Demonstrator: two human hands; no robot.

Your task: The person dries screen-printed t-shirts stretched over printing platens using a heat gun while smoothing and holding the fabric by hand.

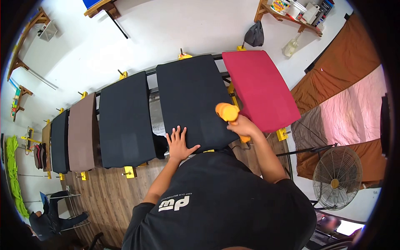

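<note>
In the head view my right hand is closed round the handle of a yellow-orange heat gun, held above the right edge of a black cloth-covered board. My left hand lies flat with fingers spread on the near left corner of that same board. To the right of the heat gun is a red cloth-covered board. Left of my left hand stands another black board. What the heat gun's nozzle faces cannot be made out.
Further left are a brown board and a narrow black one. Yellow brackets jut out below the boards. A fan stands at the right. A seated person is at the lower left. A shelf holds tubs.
</note>
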